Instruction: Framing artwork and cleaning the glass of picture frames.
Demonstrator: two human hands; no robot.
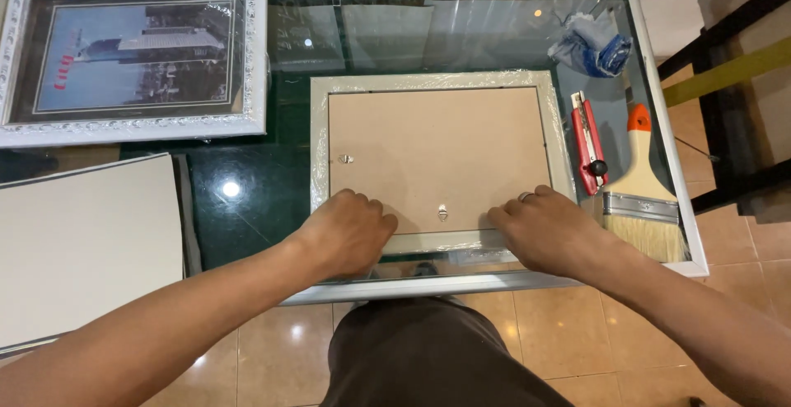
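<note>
Silver-white picture frame (437,81) lies face-down w/ brown fibreboard backing (437,152), mid glass table (247,201). Left hand (350,230) & right hand (540,226) both curled knuckles-down, pressing its near edge; gripping nothing. Step looks like seating the backing. Next likely needs even pressure along remaining edges. Red utility knife (589,143) just right.

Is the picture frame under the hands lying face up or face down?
Face down. The frame shows its plain brown backing board and small metal hangers, no picture. The left hand and right hand press along its near edge.
</note>
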